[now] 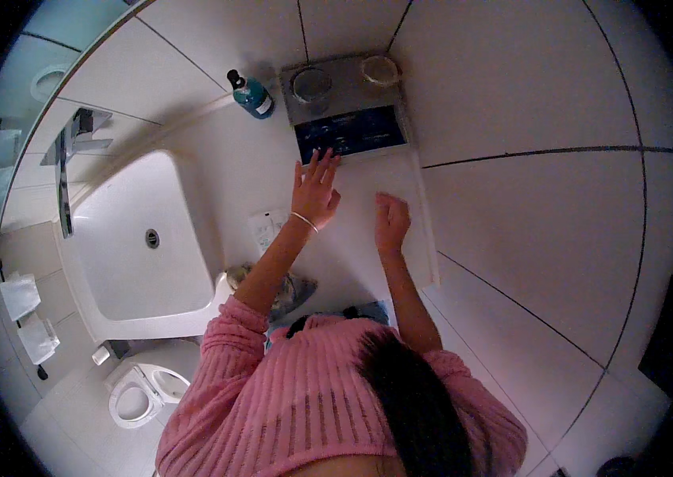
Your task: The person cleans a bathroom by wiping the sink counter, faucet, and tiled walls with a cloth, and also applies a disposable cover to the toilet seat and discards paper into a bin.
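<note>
My left hand [315, 191], with a thin light band at the wrist, is spread palm down, its fingertips at the near edge of a grey box-like tray [345, 98]. Nothing shows in its fingers. The tray's near part is a dark blue rectangular section [351, 132] with streaky reflections. Two round clear containers sit on its far part, one at the left [312, 85], one at the right [380, 71]. My right hand [392, 220] is curled over the counter near the wall, fingers folded, with nothing visible in it. A white packet [267, 229] bearing writing lies left of my left forearm.
A blue-green pump bottle [252, 96] stands left of the tray. Further left are a white sink [140, 250], a metal faucet [68, 155] and a mirror. A crumpled bag or cloth [295, 293] lies beneath my left forearm. Tiled wall [521, 220] borders the right. A toilet [137, 400] is at lower left.
</note>
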Action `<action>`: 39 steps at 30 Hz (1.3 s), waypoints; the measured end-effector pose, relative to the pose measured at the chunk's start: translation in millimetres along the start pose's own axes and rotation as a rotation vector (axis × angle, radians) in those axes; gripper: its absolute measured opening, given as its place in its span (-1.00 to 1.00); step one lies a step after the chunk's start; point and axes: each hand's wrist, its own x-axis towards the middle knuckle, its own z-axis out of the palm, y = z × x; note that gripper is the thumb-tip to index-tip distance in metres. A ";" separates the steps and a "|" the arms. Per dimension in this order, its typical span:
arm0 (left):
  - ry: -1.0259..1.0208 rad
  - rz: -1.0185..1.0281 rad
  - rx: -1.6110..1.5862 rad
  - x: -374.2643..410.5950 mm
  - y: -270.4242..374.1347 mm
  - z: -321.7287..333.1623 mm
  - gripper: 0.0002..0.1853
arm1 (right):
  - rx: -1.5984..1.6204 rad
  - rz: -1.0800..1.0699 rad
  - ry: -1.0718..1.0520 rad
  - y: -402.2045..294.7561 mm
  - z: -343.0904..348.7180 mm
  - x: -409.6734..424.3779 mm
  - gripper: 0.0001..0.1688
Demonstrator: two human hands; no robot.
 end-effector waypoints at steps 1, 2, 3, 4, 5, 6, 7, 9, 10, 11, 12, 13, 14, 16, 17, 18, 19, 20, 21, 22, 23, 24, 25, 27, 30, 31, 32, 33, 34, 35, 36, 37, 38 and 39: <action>0.024 0.007 0.010 -1.0 0.2 1.5 -0.33 | 0.030 0.052 -0.038 3.7 -1.4 -15.0 -0.90; 0.033 -0.004 -0.010 -0.5 0.0 3.3 -0.32 | 0.059 0.104 -0.076 9.5 -0.9 -29.8 -0.90; 0.044 -0.010 -0.032 2.2 0.2 6.4 -0.31 | 0.086 0.157 -0.110 15.7 -1.0 -40.6 -0.89; 0.056 -0.023 -0.051 4.5 -0.2 6.6 -0.30 | 0.106 0.147 -0.144 16.9 -1.9 -47.3 -0.90; 0.030 -0.052 -0.058 6.8 -0.7 6.7 -0.30 | 0.125 0.137 -0.179 18.6 -2.5 -52.6 -0.90; 0.002 -0.074 -0.067 10.1 0.6 5.9 -0.31 | 0.142 0.132 -0.208 21.0 -2.1 -54.9 -0.91; -0.027 -0.097 -0.076 12.7 1.9 4.9 -0.31 | 0.156 0.139 -0.221 24.3 -0.6 -54.0 -0.91; -0.046 -0.129 -0.070 14.2 4.6 3.4 -0.33 | 0.185 0.158 -0.250 30.0 -0.4 -51.1 -0.92; -0.058 -0.146 -0.068 14.0 5.4 3.1 -0.34 | 0.160 0.097 -0.245 32.8 -1.0 -47.6 -0.92; -0.067 -0.152 -0.071 14.2 5.8 2.6 -0.35 | 0.135 0.035 -0.239 36.4 -1.0 -41.3 -0.92; -0.075 -0.159 -0.074 14.8 5.3 2.1 -0.35 | 0.112 -0.028 -0.233 37.8 -0.8 -33.9 -0.92; -0.082 -0.165 -0.077 15.3 4.5 1.6 -0.36 | 0.108 -0.003 -0.257 38.7 -0.6 -27.4 -0.92; -0.071 -0.167 -0.066 15.5 3.4 1.6 -0.37 | 0.104 0.021 -0.282 39.5 -0.3 -21.1 -0.91; -0.049 -0.165 -0.047 17.9 2.4 1.5 -0.39 | 0.115 0.064 -0.298 40.5 0.5 -8.4 -0.91; -0.079 -0.186 -0.069 19.8 2.1 1.6 -0.44 | 0.131 0.082 -0.291 40.7 1.3 -2.5 -0.91; -0.112 -0.207 -0.090 24.2 4.7 -3.3 -0.49 | 0.147 0.102 -0.283 41.5 2.4 2.6 -0.92; -0.145 -0.225 -0.112 30.4 8.1 -10.1 -0.53 | 0.170 0.101 -0.272 39.6 2.5 8.2 -0.93; -0.205 -0.222 -0.068 39.3 11.6 -16.3 -0.58 | 0.193 0.102 -0.257 38.3 1.6 13.5 -0.93; -0.267 -0.218 -0.022 50.4 14.7 -25.0 -0.62 | 0.217 0.104 -0.244 35.4 1.3 18.2 -0.94; -0.326 -0.214 0.027 59.3 14.9 -28.8 -0.66 | 0.253 0.114 -0.242 29.6 1.4 23.0 -0.94; -0.241 -0.108 0.077 67.9 13.0 -23.9 -0.70 | 0.287 0.126 -0.236 24.1 2.2 27.2 -0.93; -0.155 0.004 0.126 78.5 10.8 -15.6 -0.73 | 0.322 0.138 -0.223 20.9 4.1 30.1 -0.92; -0.066 0.118 0.172 90.3 10.6 -9.2 -0.76 | 0.349 0.123 -0.222 22.0 7.8 32.7 -0.91; -0.061 0.261 0.160 115.5 10.1 4.6 -0.78 | 0.397 0.099 -0.211 26.5 11.2 31.4 -0.88; 0.046 0.317 0.192 144.4 -7.8 35.8 -0.77 | 0.354 0.122 -0.271 -3.1 4.1 27.1 -0.87; -0.022 0.331 0.210 154.0 -9.2 43.9 -0.74 | 0.354 0.139 -0.286 -0.1 -0.1 23.2 -0.86; -0.088 0.340 0.229 162.8 -12.8 49.4 -0.72 | 0.356 0.159 -0.302 3.5 -2.6 15.8 -0.86; -0.277 0.349 0.261 163.5 -19.1 53.9 -0.67 | 0.357 0.189 -0.319 8.1 -4.9 4.7 -0.85; -0.225 0.364 0.284 158.1 -25.1 57.7 -0.66 | 0.350 0.182 -0.311 11.7 -6.0 -8.0 -0.85; -0.214 0.354 0.310 155.8 -29.0 56.0 -0.66 | 0.339 0.168 -0.305 15.7 -6.7 -16.5 -0.85; -0.202 0.346 0.335 154.1 -30.1 52.6 -0.66 | 0.326 0.147 -0.300 22.3 -11.3 -22.7 -0.85; -0.241 0.315 0.370 151.2 -30.0 50.6 -0.69 | 0.307 0.190 -0.293 32.2 -16.6 -32.3 -0.85; -0.121 0.390 0.398 145.8 -24.4 52.6 -0.67 | 0.289 0.231 -0.289 40.7 -22.0 -43.9 -0.85; 0.008 0.456 0.436 142.9 -24.7 48.2 -0.66 | 0.283 0.260 -0.288 40.9 -23.6 -49.0 -0.85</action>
